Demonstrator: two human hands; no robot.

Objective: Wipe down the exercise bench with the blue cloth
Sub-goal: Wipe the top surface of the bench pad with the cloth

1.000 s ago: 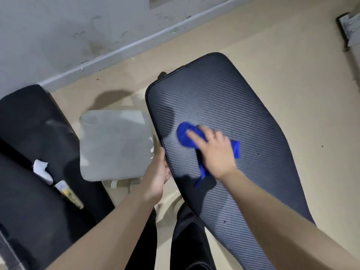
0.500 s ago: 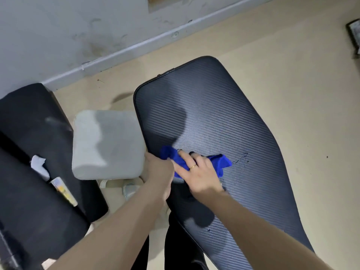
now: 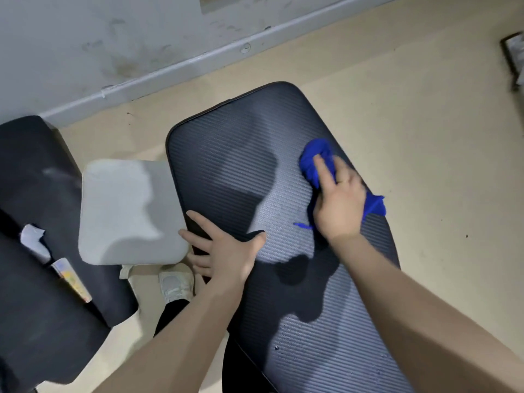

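The exercise bench pad (image 3: 243, 143) is long, dark and ribbed, running from the upper middle to the lower right. A bunched blue cloth (image 3: 314, 157) lies on its right side near the edge. My right hand (image 3: 337, 205) presses down on the cloth, fingers spread over it, with cloth showing past the fingertips and behind the wrist. My left hand (image 3: 224, 251) rests flat on the pad's left edge, fingers apart, holding nothing. Small water drops sit on the pad lower down.
A grey square cushion (image 3: 124, 211) stands just left of the bench. Further left is a black padded surface (image 3: 37, 279) with a crumpled white paper (image 3: 32, 236) and a small tube (image 3: 71, 279). My shoe (image 3: 173, 285) is on the beige floor below the cushion. A grey wall runs along the top.
My right hand has swept the cloth from the pad's left edge across to its right side. My left hand has shifted from gripping the edge to lying flat on it.
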